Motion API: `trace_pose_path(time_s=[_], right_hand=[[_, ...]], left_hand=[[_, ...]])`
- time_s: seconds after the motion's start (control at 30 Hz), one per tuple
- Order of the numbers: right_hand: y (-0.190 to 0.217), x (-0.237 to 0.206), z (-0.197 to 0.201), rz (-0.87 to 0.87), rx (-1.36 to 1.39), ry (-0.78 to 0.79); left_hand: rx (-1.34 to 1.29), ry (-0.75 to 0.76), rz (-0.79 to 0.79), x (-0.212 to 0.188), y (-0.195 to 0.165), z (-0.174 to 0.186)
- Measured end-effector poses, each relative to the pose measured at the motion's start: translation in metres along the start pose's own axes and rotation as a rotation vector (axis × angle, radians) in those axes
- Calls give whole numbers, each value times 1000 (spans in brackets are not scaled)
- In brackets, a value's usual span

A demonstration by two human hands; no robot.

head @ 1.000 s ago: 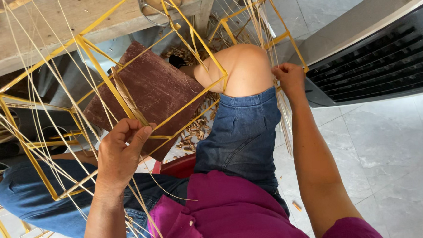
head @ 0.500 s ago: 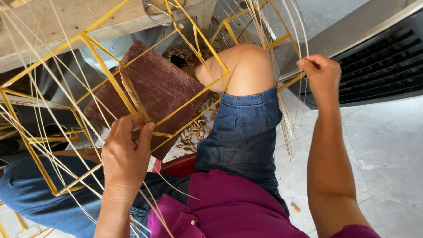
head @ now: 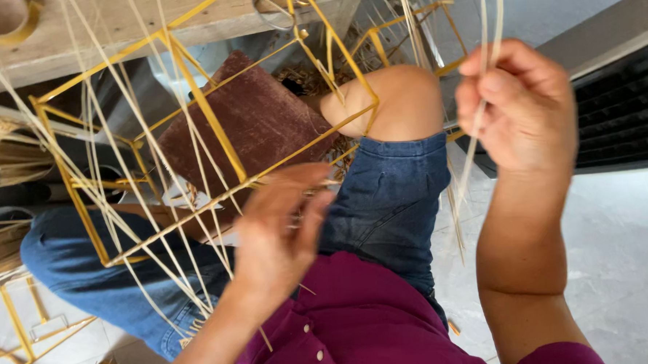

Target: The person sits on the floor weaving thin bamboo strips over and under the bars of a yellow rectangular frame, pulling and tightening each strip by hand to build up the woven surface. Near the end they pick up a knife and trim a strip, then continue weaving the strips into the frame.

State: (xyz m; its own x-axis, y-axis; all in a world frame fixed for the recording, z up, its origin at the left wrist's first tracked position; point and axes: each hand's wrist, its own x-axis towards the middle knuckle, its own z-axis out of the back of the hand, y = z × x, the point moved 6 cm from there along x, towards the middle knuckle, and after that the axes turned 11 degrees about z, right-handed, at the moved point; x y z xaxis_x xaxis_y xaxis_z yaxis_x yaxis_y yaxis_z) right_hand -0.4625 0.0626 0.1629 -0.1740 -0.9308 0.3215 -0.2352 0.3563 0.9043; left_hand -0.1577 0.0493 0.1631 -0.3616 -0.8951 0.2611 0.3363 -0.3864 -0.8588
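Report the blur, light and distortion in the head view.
Head view: soft daylight, no harsh glare; the left hand at the yellow frame is motion-blurred, the right hand pinching pale strands slightly soft; wide-angle lens bends the edges.

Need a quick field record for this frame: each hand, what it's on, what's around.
left hand: fingers spread at the lower bar of the yellow wire frame; grip not closed on anything visible
right hand: raised, pinching pale straw strands that run up out of view
frame: rests across the lap, strands strung through it
under frame: brown pad
clothing: blue jeans, bare knee, magenta shirt
surroundings: wooden bench above, grey floor, dark grille at right
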Motion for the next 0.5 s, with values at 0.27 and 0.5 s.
trace_pose_path(time_s=[0.27,0.5], right_hand=[[-33,26,-111,-64,8,199],[-44,38,-129,-55,-204,323]], left_hand=[[-960,530,494,-14,21,-50],[-987,446,597,-16,53,-26]])
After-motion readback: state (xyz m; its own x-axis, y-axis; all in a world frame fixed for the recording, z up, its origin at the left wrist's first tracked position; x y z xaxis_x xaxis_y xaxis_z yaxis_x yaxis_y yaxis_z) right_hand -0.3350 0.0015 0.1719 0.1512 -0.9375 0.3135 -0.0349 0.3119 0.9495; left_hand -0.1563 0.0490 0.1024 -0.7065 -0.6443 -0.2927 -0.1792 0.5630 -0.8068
